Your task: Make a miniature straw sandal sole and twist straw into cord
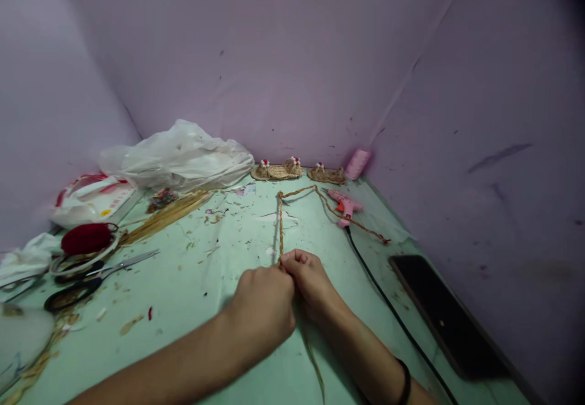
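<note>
A thin brown braided cord (281, 225) runs straight up the green table from my hands, bends at a knot, and trails right to a frayed end. My left hand (265, 302) is closed at the cord's near end, its fingers mostly turned away from view. Beside it, my right hand (311, 277) pinches the same end between thumb and fingers. The two hands touch. A loose flat strand (313, 359) hangs below them toward the front edge.
A pink glue gun (346, 206) with a black cable and a dark phone (445, 316) lie right. Scissors (103, 277), red yarn (86, 239), dry straw (167, 215) and a plastic bag (183, 158) are left. Small woven sandals (276, 172) and a pink spool (358, 164) stand behind.
</note>
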A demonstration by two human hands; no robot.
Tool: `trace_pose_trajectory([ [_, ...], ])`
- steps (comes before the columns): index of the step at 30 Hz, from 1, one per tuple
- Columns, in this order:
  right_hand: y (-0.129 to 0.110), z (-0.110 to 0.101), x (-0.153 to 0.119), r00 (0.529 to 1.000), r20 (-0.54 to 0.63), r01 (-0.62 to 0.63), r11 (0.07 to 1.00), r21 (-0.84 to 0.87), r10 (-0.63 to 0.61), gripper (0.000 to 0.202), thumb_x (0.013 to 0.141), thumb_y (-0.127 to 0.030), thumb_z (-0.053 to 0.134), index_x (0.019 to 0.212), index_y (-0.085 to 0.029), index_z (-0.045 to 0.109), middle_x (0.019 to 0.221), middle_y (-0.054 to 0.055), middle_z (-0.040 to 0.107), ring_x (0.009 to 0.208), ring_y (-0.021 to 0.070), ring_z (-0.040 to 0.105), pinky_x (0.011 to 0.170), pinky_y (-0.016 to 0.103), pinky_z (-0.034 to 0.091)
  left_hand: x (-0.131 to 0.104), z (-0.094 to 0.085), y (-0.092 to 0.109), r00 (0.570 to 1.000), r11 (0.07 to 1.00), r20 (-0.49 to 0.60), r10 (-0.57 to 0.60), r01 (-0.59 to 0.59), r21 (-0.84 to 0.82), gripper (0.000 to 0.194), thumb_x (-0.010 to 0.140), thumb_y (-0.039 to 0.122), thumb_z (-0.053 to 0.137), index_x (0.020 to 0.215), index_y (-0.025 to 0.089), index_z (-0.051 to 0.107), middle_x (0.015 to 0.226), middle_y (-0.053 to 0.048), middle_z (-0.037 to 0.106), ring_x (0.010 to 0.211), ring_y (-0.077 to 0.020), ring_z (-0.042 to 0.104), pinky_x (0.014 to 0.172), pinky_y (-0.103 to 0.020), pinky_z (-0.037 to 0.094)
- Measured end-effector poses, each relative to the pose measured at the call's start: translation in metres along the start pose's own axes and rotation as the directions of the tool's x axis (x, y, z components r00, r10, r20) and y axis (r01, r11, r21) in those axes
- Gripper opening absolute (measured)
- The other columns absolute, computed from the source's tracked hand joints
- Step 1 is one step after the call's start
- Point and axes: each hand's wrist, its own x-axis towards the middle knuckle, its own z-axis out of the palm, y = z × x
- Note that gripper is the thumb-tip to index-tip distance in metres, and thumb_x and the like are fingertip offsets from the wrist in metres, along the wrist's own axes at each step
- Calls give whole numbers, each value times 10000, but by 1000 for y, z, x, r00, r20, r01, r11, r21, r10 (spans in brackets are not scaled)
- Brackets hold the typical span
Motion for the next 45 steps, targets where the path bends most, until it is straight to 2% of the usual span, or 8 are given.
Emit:
trace_pose_trajectory([
  [4, -3, -8, 1, 991, 124, -50, 998, -49, 56, 125, 594, -238, 534, 527, -165, 457, 349, -96, 326, 308, 31, 210, 345, 196, 113, 18, -25, -9, 988, 972, -122, -90, 60, -227, 169, 662, 272, 516, 654, 141, 623, 543, -37, 552, 495, -142, 503, 495, -244, 333],
  [9, -7, -14, 1, 976, 218, 54, 989, -139, -22, 133, 619, -243, 540, 549, -155, 468, 403, -68, 425, 320, 29, 230, 350, 196, 116, 37, -15, -28, 889, 663, 412, -199, 432, -612, 134, 608, 201, 512, 618, 87, 582, 465, -10, 513, 358, -81, 440, 363, -192, 305],
  [15, -3, -24, 13, 927, 290, 332, 879, -343, -237, 57, 628, -156, 522, 574, -140, 516, 499, -16, 547, 454, 71, 441, 475, 191, 317, 40, 0, -28, 959, 769, 208, -190, 277, -575, 80, 528, 175, 536, 470, 121, 522, 317, 66, 335, 270, -45, 257, 308, -190, 145],
  [19, -1, -26, 8, 882, 283, 469, 638, -611, -378, 100, 669, -127, 491, 642, -139, 587, 596, 20, 619, 563, 109, 519, 542, 210, 350, 39, 9, -25, 976, 783, 95, -196, 214, -584, 165, 501, 121, 496, 381, 151, 387, 296, 80, 242, 314, -31, 186, 353, -206, 89],
  [24, -16, -20, -20, 886, 181, 347, 351, -869, -428, 172, 704, -193, 499, 673, -144, 660, 637, 80, 657, 562, 140, 537, 511, 229, 322, 40, 20, -30, 980, 775, 39, -197, 180, -606, 143, 491, 105, 484, 381, 143, 400, 323, 71, 267, 366, -38, 197, 382, -216, 94],
  [40, -12, -11, -34, 878, 178, 374, 407, -833, -444, 256, 746, -296, 467, 620, -168, 650, 534, 28, 610, 490, 126, 493, 468, 224, 278, 33, 0, -31, 968, 658, 200, -154, 251, -709, 86, 500, 164, 543, 448, 140, 479, 310, 71, 332, 289, -32, 218, 329, -199, 113],
  [43, -16, -20, -19, 868, 18, 350, 586, -731, -496, 275, 741, -369, 471, 664, -159, 631, 589, 32, 610, 546, 133, 514, 503, 226, 327, 33, -3, -32, 952, 656, 280, -121, 289, -698, 105, 524, 199, 551, 478, 155, 466, 302, 83, 303, 265, -33, 180, 321, -205, 82],
  [45, -14, -20, -10, 941, 9, 296, 810, -506, -338, 240, 716, -355, 489, 714, -146, 607, 623, 35, 609, 556, 130, 529, 512, 227, 361, 33, -3, -33, 948, 665, 307, -86, 284, -691, 90, 529, 196, 541, 491, 156, 471, 307, 82, 306, 265, -35, 177, 322, -210, 73],
])
